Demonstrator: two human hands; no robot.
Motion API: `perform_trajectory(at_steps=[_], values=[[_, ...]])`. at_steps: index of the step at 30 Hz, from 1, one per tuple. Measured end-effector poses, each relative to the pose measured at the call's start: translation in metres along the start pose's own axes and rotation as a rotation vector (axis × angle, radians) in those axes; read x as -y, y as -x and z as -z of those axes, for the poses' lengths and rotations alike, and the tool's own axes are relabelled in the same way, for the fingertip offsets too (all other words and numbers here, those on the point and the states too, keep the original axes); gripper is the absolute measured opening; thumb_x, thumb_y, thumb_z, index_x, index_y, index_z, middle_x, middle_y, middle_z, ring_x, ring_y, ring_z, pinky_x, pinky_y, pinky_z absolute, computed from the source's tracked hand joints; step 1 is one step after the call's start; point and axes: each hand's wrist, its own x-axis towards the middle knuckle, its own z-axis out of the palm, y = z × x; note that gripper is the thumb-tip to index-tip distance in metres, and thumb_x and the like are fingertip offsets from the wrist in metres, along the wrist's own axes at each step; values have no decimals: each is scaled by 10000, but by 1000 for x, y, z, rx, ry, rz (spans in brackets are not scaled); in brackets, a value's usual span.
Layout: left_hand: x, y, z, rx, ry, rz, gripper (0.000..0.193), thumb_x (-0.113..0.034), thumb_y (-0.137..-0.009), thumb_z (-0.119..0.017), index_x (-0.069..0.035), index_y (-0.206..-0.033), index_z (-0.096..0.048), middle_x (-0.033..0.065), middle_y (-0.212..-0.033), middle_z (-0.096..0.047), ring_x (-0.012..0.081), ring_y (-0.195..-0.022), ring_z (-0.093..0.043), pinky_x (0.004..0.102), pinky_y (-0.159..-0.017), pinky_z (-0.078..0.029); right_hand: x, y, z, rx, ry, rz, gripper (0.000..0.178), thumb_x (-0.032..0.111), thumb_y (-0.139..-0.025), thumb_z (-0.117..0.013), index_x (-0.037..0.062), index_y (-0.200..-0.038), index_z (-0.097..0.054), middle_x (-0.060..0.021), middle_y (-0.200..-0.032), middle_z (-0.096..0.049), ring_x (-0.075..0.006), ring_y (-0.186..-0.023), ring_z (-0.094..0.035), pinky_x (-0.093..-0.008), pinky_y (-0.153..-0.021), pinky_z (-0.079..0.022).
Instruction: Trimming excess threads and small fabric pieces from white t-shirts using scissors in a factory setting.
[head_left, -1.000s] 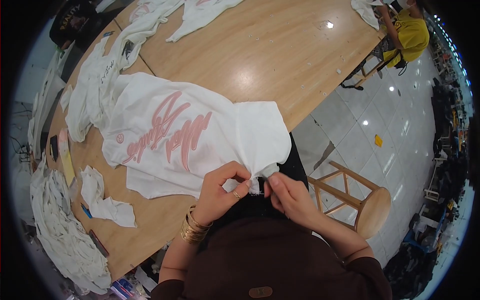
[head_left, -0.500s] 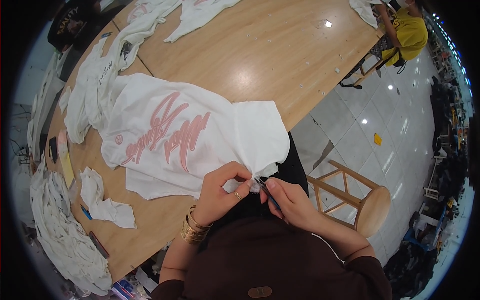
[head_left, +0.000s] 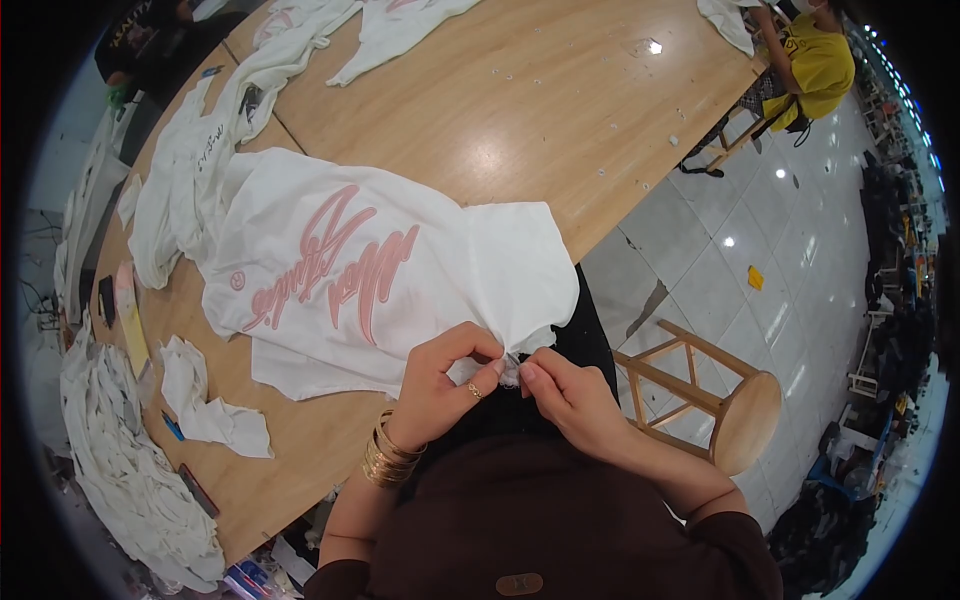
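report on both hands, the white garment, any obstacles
Left hand pinching edge of white garment. Right hand closed alongside, contents hidden. Garment printed side up, overhanging table. Wooden stool off right, apart from hands.

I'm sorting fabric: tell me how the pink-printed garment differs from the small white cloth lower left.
The printed garment is much larger than the small cloth. The garment bears pink lettering; the cloth shows none. The left hand pinches the garment, while the cloth lies untouched on the table. Both are white.

pink script (head_left: 393,265) and a circled sign (head_left: 237,281) stand on the white garment (head_left: 440,280); dark lettering (head_left: 211,146), on white cloth (head_left: 165,215) beyond; pale letters (head_left: 134,28), on a far-left dark top (head_left: 150,55).
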Motion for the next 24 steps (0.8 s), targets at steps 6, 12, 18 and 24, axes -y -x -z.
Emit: perform_trajectory(at_steps=[6, 12, 18, 24], values=[[5, 2, -1, 3, 52, -3, 72, -21, -775, -599, 16, -830, -570, 51, -780, -570, 131, -726, -535, 245, -685, -432, 0, 1, 2, 9, -165, -69, 300, 263, -975, -401, 28, -819, -505, -66, -528, -434, -154, -458, -430, -290, -476, -366], [4, 1, -2, -7, 27, -18, 71, -18, -776, -595, 16, -832, -568, 55, -786, -569, 137, -723, -536, 249, -686, -434, 8, 3, 7, 118, -269, -148, 353, 288, -990, -352, 36, -786, -492, -10, -491, -383, -84, -452, -381, -252, -462, -329], [4, 1, -1, -3, -14, -38, 78, -8, -760, -597, 17, -827, -566, 62, -785, -566, 154, -722, -541, 255, -685, -438, 8, 2, 6, 130, -288, -154, 366, 295, -992, -343, 36, -778, -489, -5, -490, -380, -77, -451, -374, -245, -457, -322], [3, 1, -2, 11, -14, -44, 71, -11, -764, -594, 16, -823, -566, 61, -790, -565, 155, -726, -541, 261, -688, -439, 2, -2, 2, 114, -352, -168, 355, 291, -989, -356, 41, -772, -483, 4, -500, -376, -68, -455, -366, -236, -454, -309]])
